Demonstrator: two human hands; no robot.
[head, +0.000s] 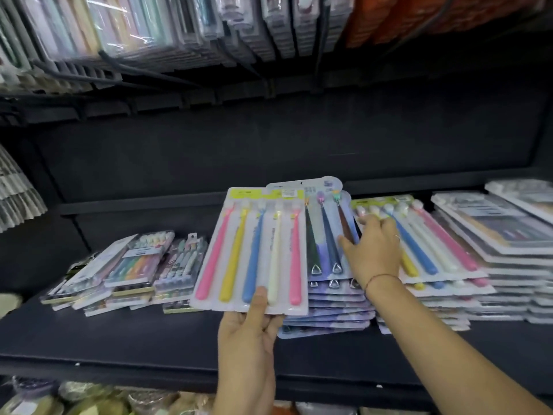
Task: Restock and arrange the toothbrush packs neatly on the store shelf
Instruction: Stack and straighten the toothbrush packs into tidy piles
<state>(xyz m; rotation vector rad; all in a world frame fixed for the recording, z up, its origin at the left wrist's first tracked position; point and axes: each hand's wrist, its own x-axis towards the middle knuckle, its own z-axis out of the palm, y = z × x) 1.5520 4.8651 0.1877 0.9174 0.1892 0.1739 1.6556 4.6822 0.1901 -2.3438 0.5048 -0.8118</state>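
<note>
My left hand (248, 333) grips the bottom edge of a toothbrush pack (254, 250) with pink, yellow, blue and white brushes, thumb on its front, holding it tilted above the black shelf (119, 339). Behind it lies a stack of purple packs (329, 295) with dark brushes. My right hand (371, 250) reaches between that stack and a stack of matching coloured-brush packs (443, 265) on the right, fingers spread over the top packs' edges; whether it grips one is unclear.
Smaller toothbrush packs (128, 271) lie in loose piles on the left of the shelf. Tall stacks of flat packs (508, 250) fill the right end. More packs hang on hooks (149, 31) overhead. Bagged goods sit below the shelf edge.
</note>
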